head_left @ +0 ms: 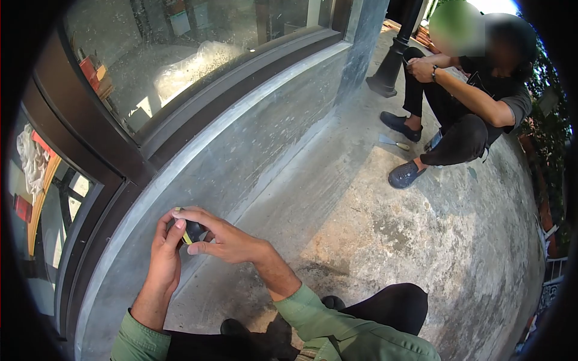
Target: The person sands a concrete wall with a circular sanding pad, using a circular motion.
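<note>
A tape measure (193, 230) with a black case and a strip of yellow is between my two hands, in front of the low grey wall. My left hand (164, 245) grips it from the left, the thumb pressed toward the yellow part. From the other side, my right hand (227, 242) curls its fingers and thumb around the case. Parts of the case are hidden behind the fingers.
A dark-framed glass window (198, 66) tops the curved grey wall (241, 159). A co-worker (475, 102) sits on the concrete floor (385, 240) at upper right, hands together. A putty knife (394, 142) lies by their shoes, near a black post (394, 63).
</note>
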A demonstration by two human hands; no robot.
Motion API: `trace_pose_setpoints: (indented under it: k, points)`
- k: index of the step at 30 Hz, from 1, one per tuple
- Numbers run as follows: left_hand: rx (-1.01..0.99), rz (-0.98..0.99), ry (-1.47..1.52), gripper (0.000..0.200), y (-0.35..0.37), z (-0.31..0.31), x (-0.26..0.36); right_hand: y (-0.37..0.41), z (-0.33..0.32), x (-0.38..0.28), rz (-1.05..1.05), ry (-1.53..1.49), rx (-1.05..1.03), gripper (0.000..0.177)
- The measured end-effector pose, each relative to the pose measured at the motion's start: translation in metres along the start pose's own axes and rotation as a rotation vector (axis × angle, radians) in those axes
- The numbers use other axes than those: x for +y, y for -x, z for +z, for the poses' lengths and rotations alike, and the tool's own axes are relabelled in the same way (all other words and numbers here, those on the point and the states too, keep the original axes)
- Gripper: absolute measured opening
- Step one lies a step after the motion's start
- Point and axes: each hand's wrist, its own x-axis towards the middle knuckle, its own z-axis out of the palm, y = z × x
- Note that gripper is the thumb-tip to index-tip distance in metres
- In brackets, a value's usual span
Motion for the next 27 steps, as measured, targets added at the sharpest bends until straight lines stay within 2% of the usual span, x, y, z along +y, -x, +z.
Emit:
trace_pose_setpoints:
  k: [2, 18, 21, 27]
  points:
    - [0.001, -0.009, 0.004, 0.068, 0.001, 0.000, -0.001, 0.001, -0.004, 0.003, 0.010, -0.123, -0.025, 0.072]
    - [0.008, 0.009, -0.068, 0.058, -0.002, 0.010, -0.004, 0.007, -0.014, 0.004, 0.050, -0.322, -0.068, 0.072]
    - [0.014, 0.003, -0.008, 0.064, -0.002, 0.008, -0.006, 0.005, -0.014, 0.007, 0.055, -0.179, -0.072, 0.070]
    - [0.023, 0.014, -0.097, 0.068, -0.002, 0.008, -0.007, 0.007, -0.017, 0.012, 0.050, -0.222, -0.079, 0.066]
